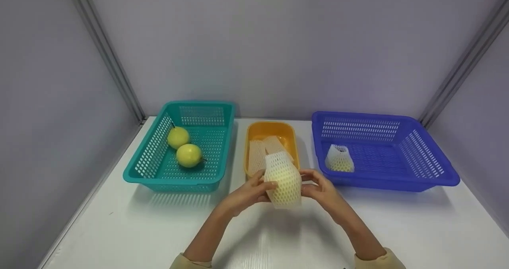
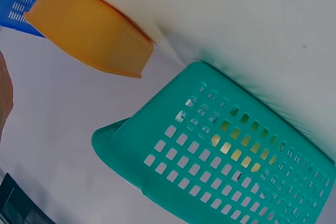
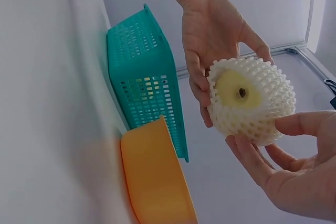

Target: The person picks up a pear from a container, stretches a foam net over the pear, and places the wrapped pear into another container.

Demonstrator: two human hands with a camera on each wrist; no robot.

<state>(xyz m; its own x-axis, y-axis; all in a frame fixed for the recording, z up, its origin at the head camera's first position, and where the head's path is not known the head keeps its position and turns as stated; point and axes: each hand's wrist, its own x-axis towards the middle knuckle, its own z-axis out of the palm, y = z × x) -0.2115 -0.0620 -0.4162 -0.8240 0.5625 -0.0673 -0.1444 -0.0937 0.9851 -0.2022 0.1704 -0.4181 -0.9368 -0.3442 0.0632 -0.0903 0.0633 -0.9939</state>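
The left hand [image 1: 248, 191] and right hand [image 1: 324, 187] both grip a white foam net [image 1: 283, 179] with a pear [image 3: 226, 90] inside — right between them, neither nearer. It runs long from near to far, far end leaning left; the right wrist view shows the pear's brown-dot end peeking out. The orange tub [image 1: 271, 126] sits beyond.

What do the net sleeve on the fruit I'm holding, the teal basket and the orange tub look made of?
Net sleeve: probably matte plastic foam, judging by its thick, soft-looking white strands. Teal basket: likely moulded plastic with a low sheen, given its regular slots and smooth rim. Orange tub: seemingly smooth plastic, with thin, even-coloured walls.
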